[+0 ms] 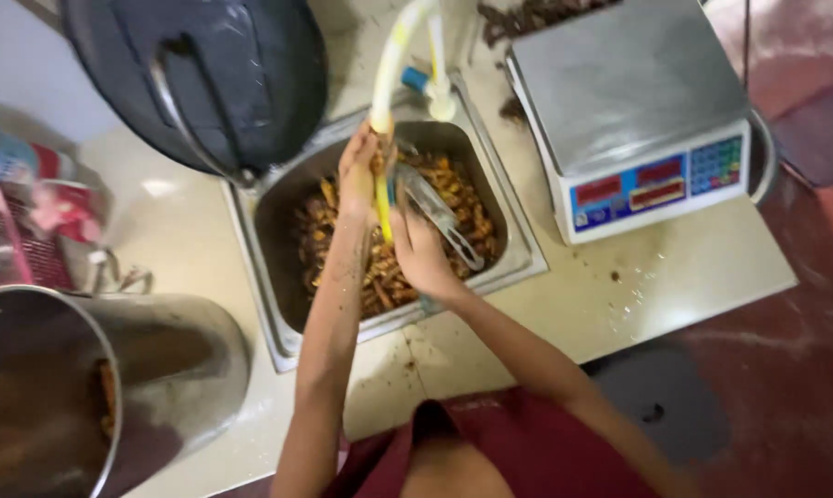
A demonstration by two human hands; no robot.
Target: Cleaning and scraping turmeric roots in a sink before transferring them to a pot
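My left hand (358, 175) grips a yellow-white hose (388, 69) where it hangs down from the tap (432, 85) over a steel sink (269, 217). The sink holds a heap of brown and orange food pieces (435, 198). My right hand (421, 256) sits just below and right of the left, over the sink, closed on a metal utensil (440, 217) that slants toward the lower right. The hose's lower yellow end runs down between both hands. Motion blur hides the exact grip of the right fingers.
A large dark pot lid or pan (204, 78) leans at the back left of the sink. A big steel pot (94, 387) stands front left. A digital weighing scale (633, 111) sits right of the sink on the pale counter (619, 286). Packets and a pink basket (20, 231) lie far left.
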